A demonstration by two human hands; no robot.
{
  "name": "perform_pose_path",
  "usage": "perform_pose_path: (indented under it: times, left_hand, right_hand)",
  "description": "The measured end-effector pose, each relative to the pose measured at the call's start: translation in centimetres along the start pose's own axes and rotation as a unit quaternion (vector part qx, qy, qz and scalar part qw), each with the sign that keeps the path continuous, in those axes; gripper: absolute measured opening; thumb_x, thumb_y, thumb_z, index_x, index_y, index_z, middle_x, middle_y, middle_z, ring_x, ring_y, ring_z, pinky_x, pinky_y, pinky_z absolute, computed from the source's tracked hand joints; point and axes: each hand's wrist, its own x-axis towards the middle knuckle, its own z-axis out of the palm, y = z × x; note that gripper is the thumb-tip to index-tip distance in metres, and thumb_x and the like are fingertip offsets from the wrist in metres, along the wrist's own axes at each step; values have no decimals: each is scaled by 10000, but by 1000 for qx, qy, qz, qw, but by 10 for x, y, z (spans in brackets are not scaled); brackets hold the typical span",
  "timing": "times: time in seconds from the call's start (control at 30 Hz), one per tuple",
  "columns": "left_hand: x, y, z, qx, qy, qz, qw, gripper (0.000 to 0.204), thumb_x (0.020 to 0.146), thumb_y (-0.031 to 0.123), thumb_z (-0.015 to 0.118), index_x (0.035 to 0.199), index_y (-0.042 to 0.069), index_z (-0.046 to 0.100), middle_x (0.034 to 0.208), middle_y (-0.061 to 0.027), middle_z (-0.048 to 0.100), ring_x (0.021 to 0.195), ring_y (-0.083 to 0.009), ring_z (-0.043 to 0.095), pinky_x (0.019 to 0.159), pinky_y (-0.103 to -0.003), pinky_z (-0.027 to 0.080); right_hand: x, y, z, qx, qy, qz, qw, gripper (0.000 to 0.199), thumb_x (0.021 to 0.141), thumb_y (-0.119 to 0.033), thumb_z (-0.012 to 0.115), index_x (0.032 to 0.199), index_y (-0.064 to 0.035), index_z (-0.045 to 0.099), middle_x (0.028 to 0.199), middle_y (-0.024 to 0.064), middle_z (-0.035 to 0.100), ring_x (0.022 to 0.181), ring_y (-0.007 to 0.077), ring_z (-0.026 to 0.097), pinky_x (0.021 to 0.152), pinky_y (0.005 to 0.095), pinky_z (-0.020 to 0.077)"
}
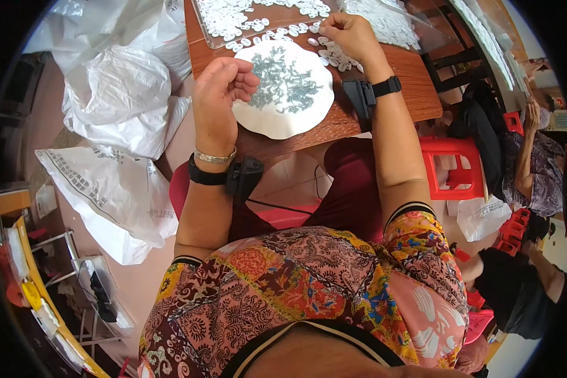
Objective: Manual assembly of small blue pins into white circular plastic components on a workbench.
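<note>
On the brown table lies a white scallop-edged plate [283, 129] holding many small grey metal screw-like pieces [294, 88]. My left hand [223, 82] is over its left rim, fingers curled toward the palm; anything inside them is hidden. Beyond the plate's right rim, my right hand [353, 38] pinches thumb and forefinger together at the small white oval plastic pieces [295, 30] strewn on the table. One piece seems to be at those fingertips, though it is too small to make out well. Another loose pile of oval pieces [341, 60] lies under the right hand.
Two clear trays heaped with white pieces, one at the far left [223, 19] and one at the far right [384, 25], stand on the table [416, 94]. White sacks [116, 94] crowd the floor at left. A red stool [450, 167] is at right, with other people beyond.
</note>
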Motion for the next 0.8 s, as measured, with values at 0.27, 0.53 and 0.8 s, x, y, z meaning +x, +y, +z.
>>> perform_pose_path:
  times: [0.27, 0.53, 0.8]
  left_hand:
    - [-4, 1, 3, 67, -31, -23, 997, 297, 918, 249, 424, 888, 6, 591, 744, -61, 615, 640, -97, 544, 571, -211, 407]
    - [-4, -6, 9, -11, -85, -60, 994, 262, 923, 235, 424, 847, 17, 547, 706, -45, 572, 632, -112, 538, 569, -217, 404]
    - [-5, -12, 12, -93, -2, -5, 996, 109, 868, 118, 502, 832, 19, 530, 679, -43, 556, 601, -112, 530, 555, -214, 408]
  right_hand:
    - [-25, -83, -8, 301, -157, -7, 940, 104, 825, -110, 671, 888, -28, 685, 787, -6, 650, 725, 58, 572, 658, 215, 455]
    - [-35, -114, 1, 204, -192, -254, 926, 97, 784, -65, 676, 858, -4, 665, 782, 30, 620, 745, 117, 571, 686, 252, 452]
    - [-44, -123, 8, 262, -189, -86, 943, 156, 767, -83, 706, 907, -22, 674, 750, -20, 611, 721, 60, 550, 673, 219, 436]
